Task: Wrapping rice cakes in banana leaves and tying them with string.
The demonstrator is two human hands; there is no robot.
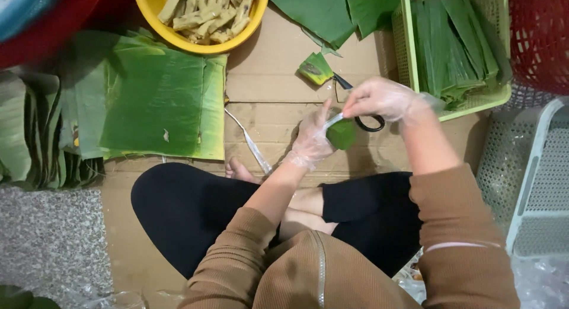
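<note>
My left hand (311, 140), in a thin clear glove, holds a small parcel wrapped in green leaf (342, 134) above my crossed legs. My right hand (382, 98), also gloved, pinches a pale string (333, 121) that runs onto the parcel. Black-handled scissors (363, 120) lie on the cardboard just behind the parcel, partly hidden by my right hand. A loose length of the same pale string (252, 144) lies on the cardboard (272, 66) to the left of my left hand.
A stack of flat banana leaves (154, 101) lies at the left. A yellow bowl (148, 13) of pale strips sits at the top. A green basket (409, 60) of folded leaf strips stands at the right, white baskets (533, 184) beside it. A leaf scrap (316, 69) lies near the scissors.
</note>
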